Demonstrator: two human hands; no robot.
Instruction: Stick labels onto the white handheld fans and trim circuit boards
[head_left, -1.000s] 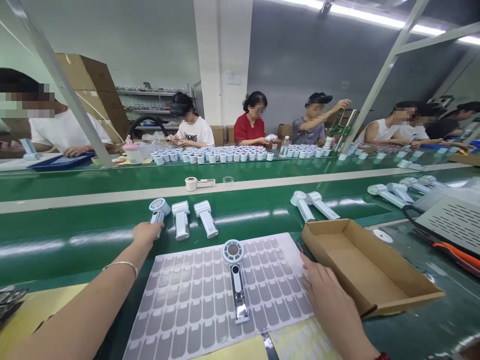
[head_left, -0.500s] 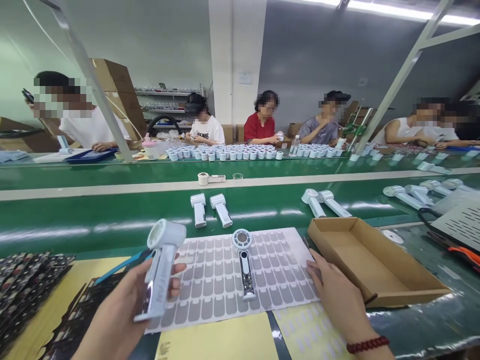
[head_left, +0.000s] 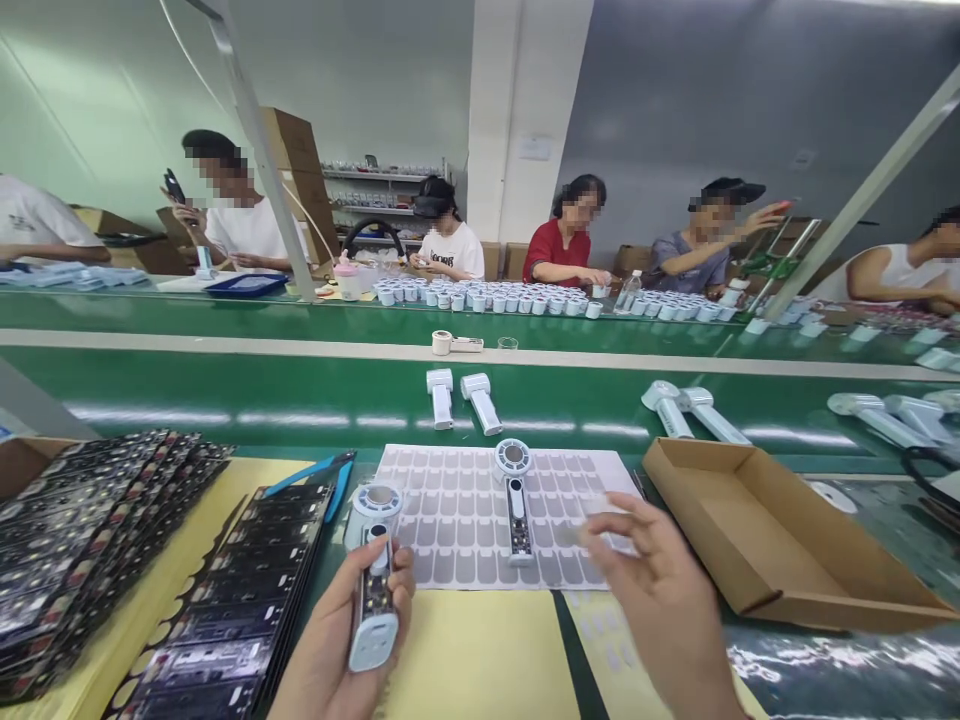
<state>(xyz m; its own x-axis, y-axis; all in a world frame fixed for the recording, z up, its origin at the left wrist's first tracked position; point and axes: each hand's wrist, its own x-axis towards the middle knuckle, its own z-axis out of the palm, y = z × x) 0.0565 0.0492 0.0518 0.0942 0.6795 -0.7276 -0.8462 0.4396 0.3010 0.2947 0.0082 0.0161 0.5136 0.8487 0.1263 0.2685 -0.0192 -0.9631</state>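
Note:
My left hand [head_left: 349, 620] is wrapped round a light-blue handheld fan [head_left: 374, 645], whose round grille faces up and whose handle shows a dark front with circuit parts. Over the right part of a white sheet of grey stickers [head_left: 457, 515], my right hand [head_left: 652, 580] has its thumb and forefinger pinched together. Something thin and pale seems to be at those fingertips, but blur hides what it is. A second handheld fan [head_left: 519, 520] lies on the sheet between my hands, its circuit board also exposed.
Stacked black circuit panels [head_left: 225, 600] and blue-handled cutters [head_left: 337, 485] lie at left. A cardboard tray [head_left: 780, 530] stands at right. More fans [head_left: 442, 400] rest on the green bench, with rows of small cups [head_left: 487, 298] beyond. Several co-workers sit across.
My left hand has turned the fan so its grille and circuit side face me. My right hand has lifted from the sticker sheet's right edge, fingers now pinched. The view has swung left.

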